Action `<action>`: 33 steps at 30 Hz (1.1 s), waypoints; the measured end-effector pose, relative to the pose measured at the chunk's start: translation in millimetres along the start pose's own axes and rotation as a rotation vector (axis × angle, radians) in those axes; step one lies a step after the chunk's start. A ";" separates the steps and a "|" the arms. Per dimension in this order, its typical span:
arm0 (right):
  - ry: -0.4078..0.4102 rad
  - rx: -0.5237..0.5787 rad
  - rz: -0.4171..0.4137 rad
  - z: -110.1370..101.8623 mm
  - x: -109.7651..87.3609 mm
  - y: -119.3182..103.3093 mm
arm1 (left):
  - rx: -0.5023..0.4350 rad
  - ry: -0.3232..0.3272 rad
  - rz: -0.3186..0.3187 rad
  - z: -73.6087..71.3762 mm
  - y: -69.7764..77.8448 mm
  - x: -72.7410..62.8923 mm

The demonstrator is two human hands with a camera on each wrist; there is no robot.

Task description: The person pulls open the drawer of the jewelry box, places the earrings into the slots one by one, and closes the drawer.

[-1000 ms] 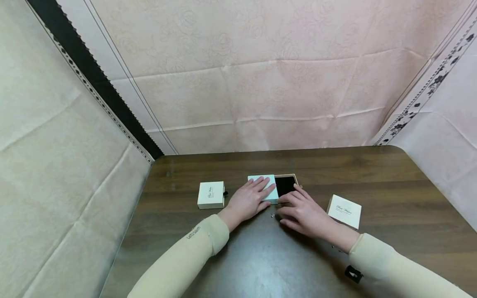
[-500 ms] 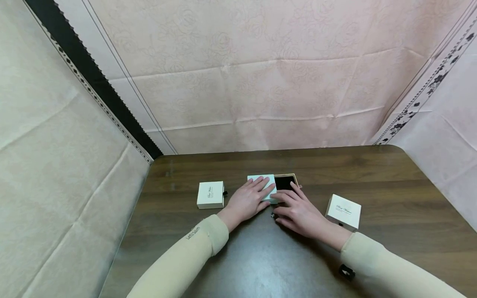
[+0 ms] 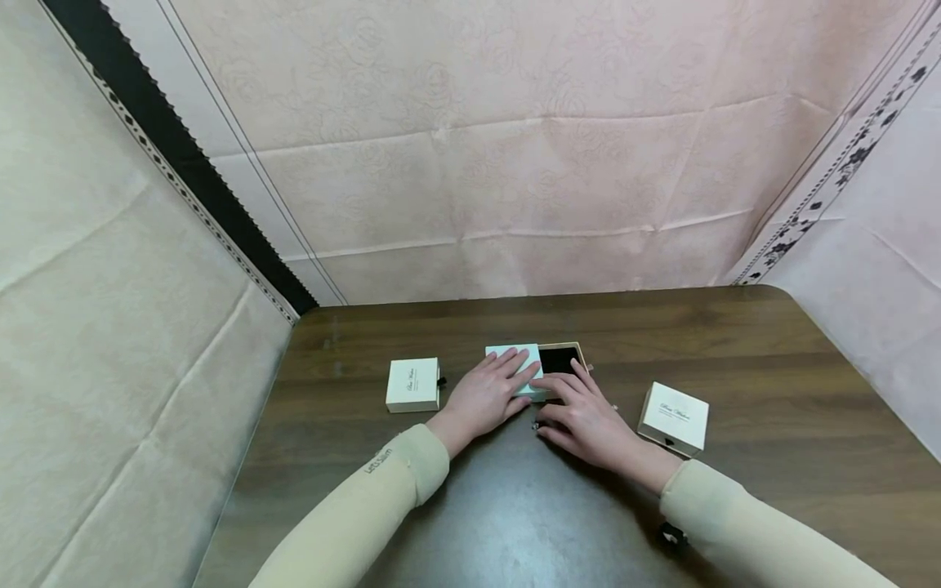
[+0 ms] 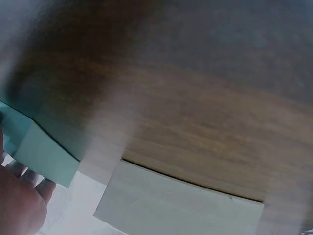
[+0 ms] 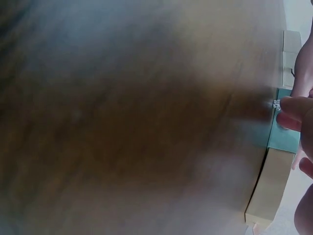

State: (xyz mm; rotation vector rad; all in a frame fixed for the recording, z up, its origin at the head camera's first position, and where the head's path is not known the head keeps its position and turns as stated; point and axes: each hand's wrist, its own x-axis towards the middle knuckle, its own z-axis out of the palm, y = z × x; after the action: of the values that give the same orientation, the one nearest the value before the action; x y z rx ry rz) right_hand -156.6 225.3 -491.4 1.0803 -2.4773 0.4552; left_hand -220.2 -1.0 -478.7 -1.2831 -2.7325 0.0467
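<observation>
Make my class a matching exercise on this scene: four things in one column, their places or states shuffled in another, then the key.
Things
1. Left hand
2. Right hand
3. Box drawer
4. Rightmost white box

Places or states
A. Partly pulled out, black inside
B. Lies across the turquoise box
C. Has dark lettering on top
D. Holds a small sparkling item

Pairs: 1-B, 2-D, 3-A, 4-C
</observation>
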 end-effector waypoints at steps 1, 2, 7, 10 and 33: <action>0.002 -0.002 0.000 0.7 -0.2 0.0 | -0.002 0.002 0.000 -0.2 0.0 0.0; 0.002 -0.001 0.002 1.3 -0.3 0.0 | -0.006 0.003 -0.001 -0.2 -0.2 -0.1; 0.000 0.006 0.006 3.2 0.5 -0.2 | -0.023 0.000 -0.006 -0.8 -0.3 -1.1; -0.003 0.008 0.006 3.6 0.4 0.0 | -0.022 0.005 -0.005 -0.2 -0.3 -1.0; -0.001 -0.007 0.063 -2.0 -3.9 -10.4 | -0.017 0.005 -0.010 1.8 -1.7 -0.4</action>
State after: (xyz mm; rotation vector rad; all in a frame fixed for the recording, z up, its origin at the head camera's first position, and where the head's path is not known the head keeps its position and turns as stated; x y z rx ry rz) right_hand -145.9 221.8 -490.1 1.0027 -2.5182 0.4646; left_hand -221.4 -2.3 -480.4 -1.2727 -2.7412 0.0191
